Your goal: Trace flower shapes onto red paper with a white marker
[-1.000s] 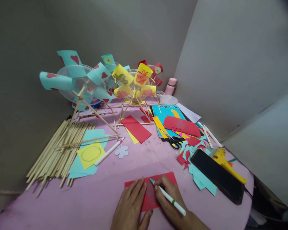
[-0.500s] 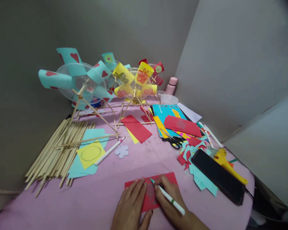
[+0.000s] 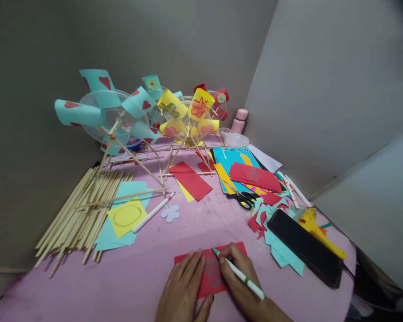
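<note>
A red paper strip [image 3: 211,273] lies on the pink table [image 3: 147,277] at the near edge. My left hand [image 3: 183,290] rests flat on its left part, fingers stretched out. My right hand [image 3: 238,281] grips a white marker with a green tip [image 3: 239,273], the tip touching the red paper where a faint drawn shape shows.
A black phone [image 3: 304,252] and a yellow glue gun [image 3: 317,231] lie to the right among paper scraps. Scissors [image 3: 243,197], red and yellow papers and markers sit behind. Wooden sticks [image 3: 80,214] lie left. Paper pinwheels [image 3: 110,116] stand at the back.
The marker in my right hand has shifted slightly right on the red paper. My left hand stays put.
</note>
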The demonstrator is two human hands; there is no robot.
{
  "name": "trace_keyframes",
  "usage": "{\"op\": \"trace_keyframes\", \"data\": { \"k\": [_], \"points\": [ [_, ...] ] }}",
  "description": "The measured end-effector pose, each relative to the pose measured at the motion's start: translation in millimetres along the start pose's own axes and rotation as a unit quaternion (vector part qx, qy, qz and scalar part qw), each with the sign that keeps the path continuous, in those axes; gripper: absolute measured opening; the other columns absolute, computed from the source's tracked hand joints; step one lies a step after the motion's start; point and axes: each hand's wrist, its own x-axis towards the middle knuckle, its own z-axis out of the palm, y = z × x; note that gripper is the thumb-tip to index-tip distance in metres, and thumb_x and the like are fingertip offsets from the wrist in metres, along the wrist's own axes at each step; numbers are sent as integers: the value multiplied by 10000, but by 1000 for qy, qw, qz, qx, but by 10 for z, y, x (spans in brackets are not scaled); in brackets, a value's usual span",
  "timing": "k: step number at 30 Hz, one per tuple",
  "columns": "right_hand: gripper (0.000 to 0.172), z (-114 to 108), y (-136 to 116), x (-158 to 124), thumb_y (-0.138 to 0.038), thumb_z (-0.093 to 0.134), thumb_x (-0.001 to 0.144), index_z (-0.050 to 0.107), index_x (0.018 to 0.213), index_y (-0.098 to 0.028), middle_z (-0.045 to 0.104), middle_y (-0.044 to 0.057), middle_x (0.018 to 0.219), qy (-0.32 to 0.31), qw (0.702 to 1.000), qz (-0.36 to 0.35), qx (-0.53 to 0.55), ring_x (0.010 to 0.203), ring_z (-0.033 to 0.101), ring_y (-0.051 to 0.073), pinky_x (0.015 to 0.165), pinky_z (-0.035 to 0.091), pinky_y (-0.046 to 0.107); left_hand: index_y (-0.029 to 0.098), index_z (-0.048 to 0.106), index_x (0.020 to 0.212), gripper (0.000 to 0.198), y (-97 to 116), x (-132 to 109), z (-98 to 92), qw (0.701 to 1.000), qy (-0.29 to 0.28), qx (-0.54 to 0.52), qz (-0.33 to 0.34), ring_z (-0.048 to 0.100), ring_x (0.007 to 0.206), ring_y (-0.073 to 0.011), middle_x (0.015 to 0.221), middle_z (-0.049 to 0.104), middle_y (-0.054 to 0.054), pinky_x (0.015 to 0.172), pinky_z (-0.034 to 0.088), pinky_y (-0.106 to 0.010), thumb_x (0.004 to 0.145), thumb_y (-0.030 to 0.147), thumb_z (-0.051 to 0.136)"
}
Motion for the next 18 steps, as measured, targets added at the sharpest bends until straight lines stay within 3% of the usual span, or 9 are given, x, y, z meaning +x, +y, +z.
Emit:
{"op": "trace_keyframes", "data": {
  "k": [8,14,18],
  "points": [
    [154,-69,113,1,-342,467,843,478,760,-212,441,-68,557,87,995,41,22,497,405,131,468,307,229,110,499,1255,554,-14,-18,1,1000,-1,-15,-6,591,1110,-231,1262,606,-99,845,533,-314,758,336,597],
    [107,-91,109,-5,-271,458,828,456,734,-220,385,-85,533,67,997,25,2,476,367,121,457,281,221,121,494,1264,547,3,-17,12,1000,-3,-14,-8,595,1106,-230,1272,599,-96,846,536,-320,762,316,585],
    [96,-82,113,-5,-224,446,830,469,737,-212,427,-75,547,52,998,18,-21,479,400,116,463,281,219,137,491,1267,547,4,-8,11,1000,-7,-25,-13,596,1107,-228,1274,599,-90,854,532,-311,763,324,590]
  ]
}}
